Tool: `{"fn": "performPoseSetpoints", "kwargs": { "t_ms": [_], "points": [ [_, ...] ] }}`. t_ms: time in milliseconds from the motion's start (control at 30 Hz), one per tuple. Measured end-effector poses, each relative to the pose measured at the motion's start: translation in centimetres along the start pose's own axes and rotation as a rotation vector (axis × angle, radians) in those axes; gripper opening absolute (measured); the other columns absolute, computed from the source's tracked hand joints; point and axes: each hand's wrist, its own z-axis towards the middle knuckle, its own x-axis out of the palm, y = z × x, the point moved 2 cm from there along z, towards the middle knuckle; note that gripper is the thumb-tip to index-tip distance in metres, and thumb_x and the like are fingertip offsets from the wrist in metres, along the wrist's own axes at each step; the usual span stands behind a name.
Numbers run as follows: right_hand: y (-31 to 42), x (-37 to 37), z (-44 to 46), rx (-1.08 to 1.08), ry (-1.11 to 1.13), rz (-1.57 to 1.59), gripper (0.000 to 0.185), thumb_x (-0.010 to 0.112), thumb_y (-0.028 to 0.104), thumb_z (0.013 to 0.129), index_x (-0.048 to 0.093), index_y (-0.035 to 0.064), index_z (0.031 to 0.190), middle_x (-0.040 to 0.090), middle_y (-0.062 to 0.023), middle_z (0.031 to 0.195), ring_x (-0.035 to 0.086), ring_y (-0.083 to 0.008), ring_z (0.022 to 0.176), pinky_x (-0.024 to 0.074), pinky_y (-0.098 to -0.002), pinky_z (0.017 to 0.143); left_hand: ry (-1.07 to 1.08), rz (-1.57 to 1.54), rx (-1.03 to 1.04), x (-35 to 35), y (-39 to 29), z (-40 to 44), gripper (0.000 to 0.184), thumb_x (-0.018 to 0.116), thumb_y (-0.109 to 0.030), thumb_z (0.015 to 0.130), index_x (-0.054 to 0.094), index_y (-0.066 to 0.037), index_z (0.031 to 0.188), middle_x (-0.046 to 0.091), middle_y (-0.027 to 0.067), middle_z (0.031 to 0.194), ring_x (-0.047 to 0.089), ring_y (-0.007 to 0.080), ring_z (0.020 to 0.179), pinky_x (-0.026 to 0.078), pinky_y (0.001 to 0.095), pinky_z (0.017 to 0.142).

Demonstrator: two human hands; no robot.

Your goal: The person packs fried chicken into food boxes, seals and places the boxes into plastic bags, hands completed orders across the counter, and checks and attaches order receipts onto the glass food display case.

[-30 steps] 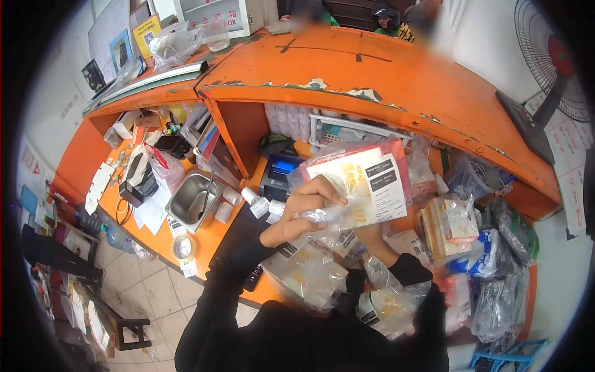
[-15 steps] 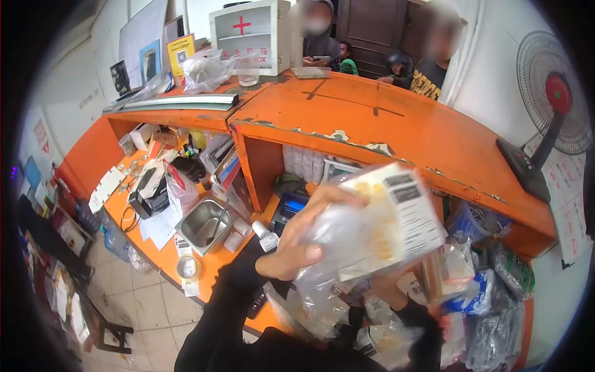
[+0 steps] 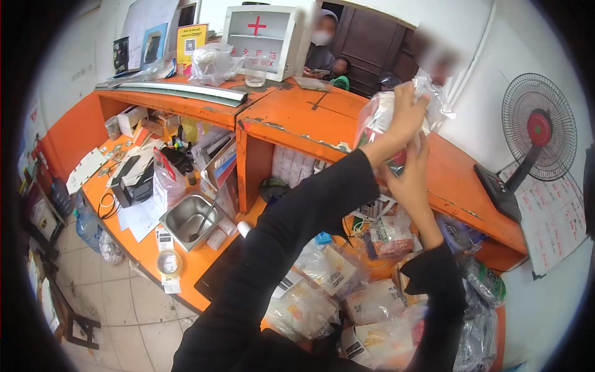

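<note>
Hanging over the counter (image 3: pixel 297 118) is one bag (image 3: pixel 374 118): left hand (image 3: pixel 404 119) is clamping its near side, right hand (image 3: pixel 411 186) is gripping its lower end, and loose, likely slick film is threatening a slip.

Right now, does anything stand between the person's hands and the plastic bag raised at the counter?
Nothing visible does: the left hand holds the plastic bag, and the right hand is at its lower side.
</note>
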Motion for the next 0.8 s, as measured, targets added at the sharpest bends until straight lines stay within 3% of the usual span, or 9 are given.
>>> {"fn": "performPoseSetpoints", "kwargs": {
  "t_ms": [100, 233, 333, 400, 467, 567, 667, 700, 800],
  "points": [
    [-2.0, 1.6, 1.8, 0.035, 0.064, -0.056, 0.064, 0.062, 0.020, 0.063, 0.029, 0.0025, 0.115, 0.014, -0.0254, 0.118, 0.022, -0.0393, 0.109, 0.0257, -0.0402, 0.088, 0.357, 0.012, -0.245, -2.8, -1.8, 0.8, 0.034, 0.047, -0.027, 0.074, 0.045, 0.003, 0.092, 0.039, 0.0149, 0.097, 0.038, 0.0222, 0.090, 0.029, 0.0291, 0.079],
    [-6.7, 5.7, 4.2, 0.017, 0.146, -0.067, 0.065, 0.062, 0.021, 0.063, 0.029, 0.0084, 0.117, 0.010, -0.0252, 0.121, 0.020, -0.0413, 0.110, 0.0247, -0.0400, 0.089, 0.471, 0.236, 0.153, -9.6, -0.9, 1.0, 0.041, 0.040, -0.034, 0.079, 0.048, 0.001, 0.097, 0.048, 0.0141, 0.094, 0.043, 0.0211, 0.092, 0.031, 0.0272, 0.081],
    [-7.9, 9.3, 6.9, 0.109, 0.282, -0.198, 0.069, 0.059, 0.026, 0.065, 0.021, 0.0093, 0.120, 0.004, -0.0240, 0.123, 0.017, -0.0403, 0.112, 0.0226, -0.0397, 0.091, 0.545, 0.462, 0.016, -15.1, 1.1, -0.2, 0.039, 0.040, -0.032, 0.079, 0.047, 0.001, 0.098, 0.048, 0.0165, 0.094, 0.045, 0.0255, 0.091, 0.033, 0.0293, 0.080],
    [-8.9, 12.0, 9.1, 0.217, 0.390, -0.294, 0.071, 0.057, 0.029, 0.066, 0.017, 0.0086, 0.122, 0.001, -0.0234, 0.124, 0.014, -0.0396, 0.113, 0.0211, -0.0393, 0.091, 0.627, 0.990, 0.045, -17.6, 3.5, -0.8, 0.031, 0.045, -0.028, 0.075, 0.053, -0.001, 0.087, 0.050, 0.0168, 0.084, 0.047, 0.0294, 0.082, 0.037, 0.0336, 0.073],
    [-10.7, 14.8, 11.5, 0.351, 0.589, -0.327, 0.077, 0.053, 0.033, 0.068, 0.001, 0.0222, 0.125, -0.012, -0.0210, 0.126, 0.015, -0.0433, 0.112, 0.0214, -0.0414, 0.091, 0.591, 0.891, 0.073, -17.1, 3.5, -1.1, 0.030, 0.045, -0.028, 0.074, 0.053, -0.001, 0.083, 0.050, 0.0167, 0.082, 0.047, 0.0296, 0.081, 0.037, 0.0344, 0.072],
    [-12.7, 18.6, 13.8, 0.374, 0.588, -0.345, 0.081, 0.054, 0.035, 0.067, -0.004, 0.0286, 0.123, -0.016, -0.0155, 0.127, 0.015, -0.0440, 0.112, 0.0219, -0.0464, 0.089, 0.572, 0.844, 0.047, -16.5, 2.2, -1.4, 0.028, 0.047, -0.028, 0.073, 0.054, -0.001, 0.078, 0.051, 0.0160, 0.079, 0.048, 0.0293, 0.079, 0.038, 0.0351, 0.069],
    [-11.1, 19.0, 15.1, 0.521, 0.665, -0.471, 0.078, 0.052, 0.037, 0.068, -0.005, 0.0333, 0.122, -0.015, -0.0076, 0.129, 0.019, -0.0415, 0.112, 0.0225, -0.0522, 0.085, 0.566, 0.891, -0.028, -16.5, 2.5, -1.5, 0.028, 0.048, -0.028, 0.072, 0.055, -0.001, 0.076, 0.052, 0.0150, 0.077, 0.050, 0.0288, 0.076, 0.039, 0.0351, 0.067],
    [-10.2, 18.7, 15.4, 0.530, 0.713, -0.627, 0.071, 0.044, 0.040, 0.073, -0.006, 0.0307, 0.123, -0.014, -0.0033, 0.129, 0.025, -0.0332, 0.112, 0.0239, -0.0520, 0.085, 0.535, 0.879, -0.047, -16.6, 2.6, -1.5, 0.028, 0.049, -0.028, 0.072, 0.055, -0.001, 0.077, 0.052, 0.0146, 0.076, 0.050, 0.0288, 0.075, 0.040, 0.0351, 0.066],
    [-9.8, 18.6, 14.7, 0.416, 0.669, -0.679, 0.062, 0.038, 0.039, 0.076, 0.000, 0.0283, 0.124, -0.011, -0.0044, 0.130, 0.026, -0.0333, 0.111, 0.0252, -0.0483, 0.087, 0.511, 0.876, -0.078, -16.7, 2.6, -1.5, 0.026, 0.048, -0.026, 0.072, 0.055, -0.001, 0.078, 0.053, 0.0150, 0.074, 0.052, 0.0288, 0.072, 0.041, 0.0349, 0.064]
  ]
}}
